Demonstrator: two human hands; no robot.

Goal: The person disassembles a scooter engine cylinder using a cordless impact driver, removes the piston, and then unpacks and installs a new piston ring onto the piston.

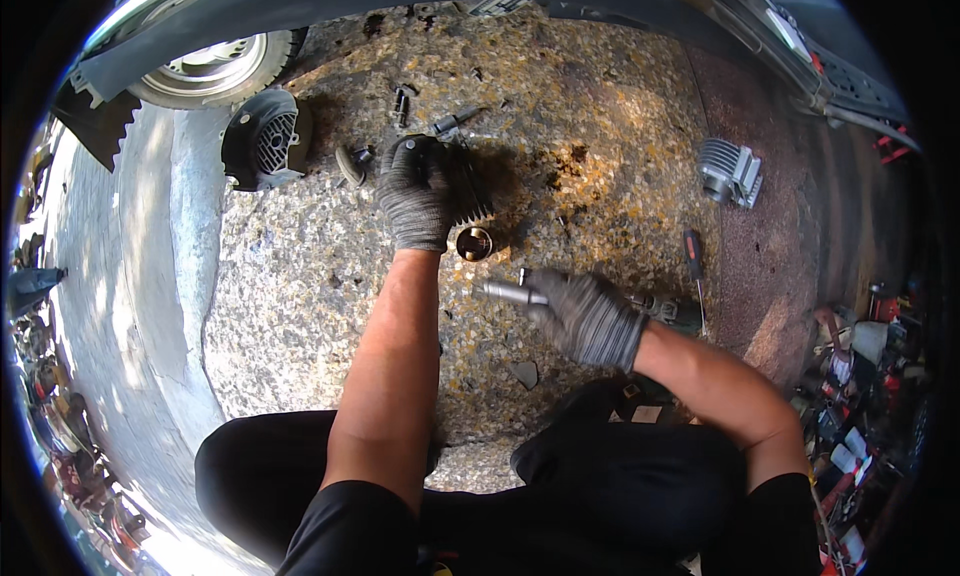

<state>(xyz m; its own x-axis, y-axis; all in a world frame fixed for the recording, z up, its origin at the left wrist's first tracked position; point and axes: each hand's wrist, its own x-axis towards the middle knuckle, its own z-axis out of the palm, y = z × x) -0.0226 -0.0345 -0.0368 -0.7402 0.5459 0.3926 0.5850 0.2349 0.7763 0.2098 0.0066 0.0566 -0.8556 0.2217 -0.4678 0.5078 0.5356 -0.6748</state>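
Observation:
My left hand (415,196), in a grey knit glove with dark fingers, is closed on a dark finned engine part (466,188) lying on the ground. Its fingertips are partly hidden. Just below the fins sits a round hollow part (474,243), dark-rimmed and brownish inside; it looks like a piston, though I cannot tell whether it joins the finned part. To the right, my gloved right hand (588,316) grips a silver cylindrical metal tool (512,292), its bare end pointing left, apart from the round part. A small metal tip shows by the thumb side.
A black vented cover (266,141) and a curved grey piece (350,166) lie left. Bolts (402,106) and a dark metal shaft (456,120) lie beyond. At right are a silver finned cylinder (728,173) and a screwdriver (693,256). A wheel (215,73) stands far left.

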